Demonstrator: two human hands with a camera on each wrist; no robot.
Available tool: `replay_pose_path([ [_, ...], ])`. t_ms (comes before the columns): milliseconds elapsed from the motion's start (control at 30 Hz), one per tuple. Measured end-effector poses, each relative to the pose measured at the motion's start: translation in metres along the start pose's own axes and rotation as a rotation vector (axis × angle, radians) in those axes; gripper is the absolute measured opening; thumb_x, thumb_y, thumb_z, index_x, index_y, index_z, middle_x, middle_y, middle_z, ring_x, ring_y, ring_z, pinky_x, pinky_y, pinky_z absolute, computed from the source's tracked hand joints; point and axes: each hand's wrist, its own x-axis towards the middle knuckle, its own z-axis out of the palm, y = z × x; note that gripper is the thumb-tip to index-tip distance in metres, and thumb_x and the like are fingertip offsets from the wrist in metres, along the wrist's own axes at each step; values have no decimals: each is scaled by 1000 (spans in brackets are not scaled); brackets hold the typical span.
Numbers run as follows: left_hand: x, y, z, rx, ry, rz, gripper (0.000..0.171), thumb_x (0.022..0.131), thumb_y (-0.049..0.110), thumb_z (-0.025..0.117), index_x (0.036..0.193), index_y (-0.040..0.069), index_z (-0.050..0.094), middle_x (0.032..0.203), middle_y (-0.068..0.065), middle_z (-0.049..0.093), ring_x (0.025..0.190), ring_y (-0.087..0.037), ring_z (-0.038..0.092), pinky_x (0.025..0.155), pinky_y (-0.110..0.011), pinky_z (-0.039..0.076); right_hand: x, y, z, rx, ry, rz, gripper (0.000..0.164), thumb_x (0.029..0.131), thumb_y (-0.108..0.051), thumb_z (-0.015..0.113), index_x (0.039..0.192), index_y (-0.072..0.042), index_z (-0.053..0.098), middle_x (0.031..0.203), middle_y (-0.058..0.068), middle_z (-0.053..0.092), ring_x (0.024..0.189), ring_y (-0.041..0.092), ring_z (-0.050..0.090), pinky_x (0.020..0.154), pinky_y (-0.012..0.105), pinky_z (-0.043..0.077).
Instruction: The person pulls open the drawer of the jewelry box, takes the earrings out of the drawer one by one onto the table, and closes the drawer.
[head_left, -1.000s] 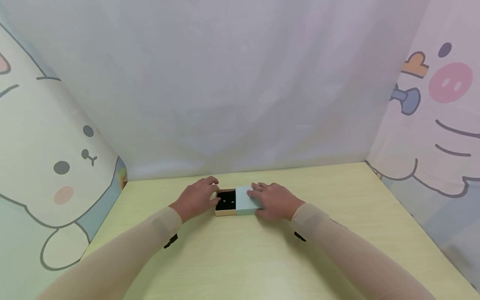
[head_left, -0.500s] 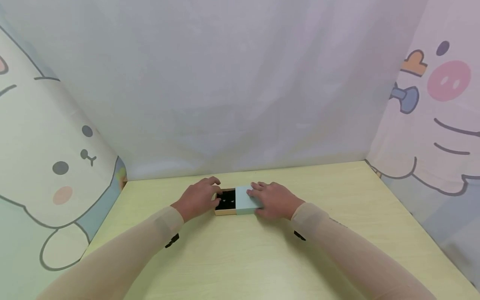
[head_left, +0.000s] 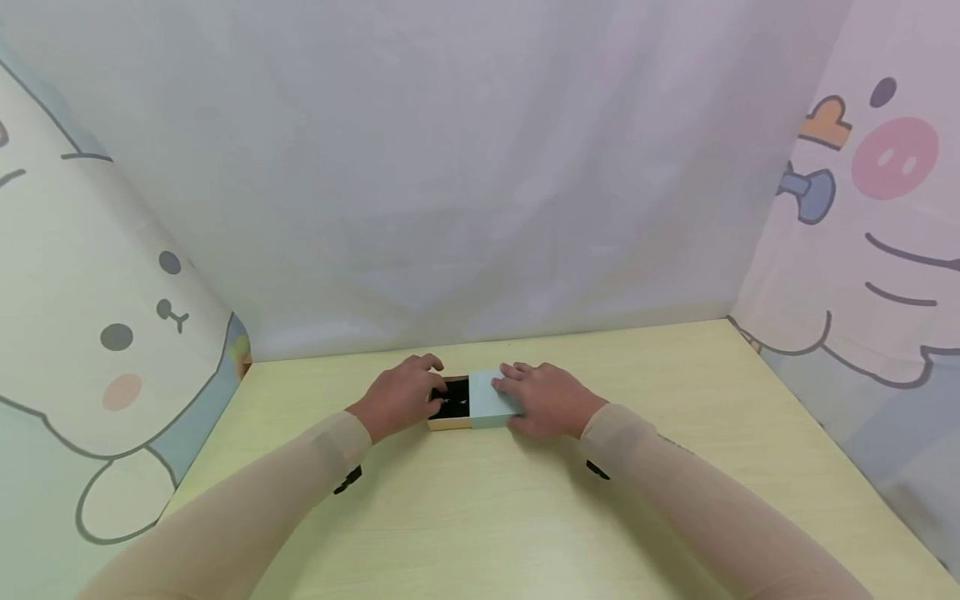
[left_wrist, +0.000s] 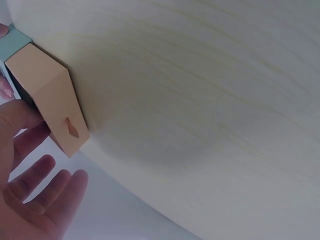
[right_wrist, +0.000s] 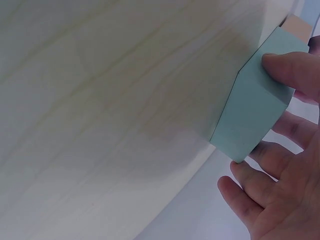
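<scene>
A small drawer-style jewelry box lies on the table, its pale mint sleeve on the right and its peach tray pulled partway out to the left. Black lining fills the tray, with tiny silver star-shaped pieces on it. My right hand grips the sleeve, thumb on the near side and fingers over the top and far side. My left hand reaches over the tray's left end, thumb and index finger apart above the lining. Its other fingers spread loosely beyond the tray.
The light wood table runs to a pale cloth backdrop behind the box. Cartoon-printed side panels stand at left and right. On the tray's end is a small ribbon tab.
My left hand has edged rightward, its thumb and index finger farther over the tray's lining. The right hand keeps its grip on the sleeve. The head view has shifted slightly.
</scene>
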Motion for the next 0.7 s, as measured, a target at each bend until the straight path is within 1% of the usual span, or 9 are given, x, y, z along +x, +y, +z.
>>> replay_pose_path([
  [267, 1, 1, 1, 0, 2, 15, 11, 109, 20, 85, 116, 18, 93, 156, -10, 74, 142, -33, 70, 86, -47, 73, -1, 1, 1, -6, 12, -4, 65, 107, -36, 81, 166, -13, 68, 176, 19, 64, 159, 42, 69, 123, 60, 63],
  [500, 5, 1, 6, 11, 0, 14, 9, 109, 21, 85, 113, 20, 93, 155, -7, 74, 144, -32, 68, 85, -45, 73, -2, 2, 2, -11, 19, -8, 65, 107, -36, 81, 166, -13, 68, 175, 19, 65, 158, 42, 69, 122, 60, 63],
  [700, 6, 4, 6, 30, 8, 27, 8, 107, 17, 86, 110, 18, 93, 152, -9, 75, 141, -33, 69, 93, -46, 73, -2, 2, 2, -13, 22, -9, 65, 106, -36, 81, 166, -13, 68, 174, 19, 65, 157, 43, 70, 122, 60, 63],
])
